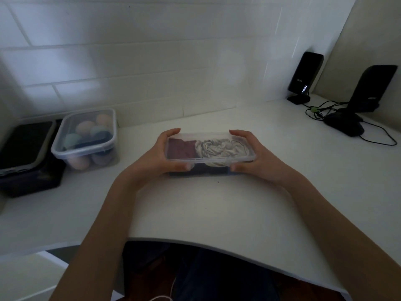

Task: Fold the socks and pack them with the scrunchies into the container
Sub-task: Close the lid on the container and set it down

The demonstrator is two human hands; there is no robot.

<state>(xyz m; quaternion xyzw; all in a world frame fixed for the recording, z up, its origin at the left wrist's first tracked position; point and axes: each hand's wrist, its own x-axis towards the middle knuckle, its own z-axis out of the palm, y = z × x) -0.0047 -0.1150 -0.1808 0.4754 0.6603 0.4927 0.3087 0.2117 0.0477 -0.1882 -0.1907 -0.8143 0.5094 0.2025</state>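
A clear plastic container (243, 158) with its lid on sits on the white desk (206, 205) in the middle. Through the lid I see a dark red folded sock (181, 148) on the left and a pale crumpled scrunchie (221, 147) on the right; darker fabric shows through the front wall. My left hand (158, 157) grips the container's left end, fingers at the far edge and thumb at the near edge. My right hand (255, 158) grips the right end the same way.
A lidded clear tub (84, 137) of pastel egg-shaped objects stands at the left, beside a dark box (28, 157). Two black speakers (304, 77) and tangled cables (321, 109) occupy the back right corner. A tiled wall runs behind. The desk's curved front edge is near me.
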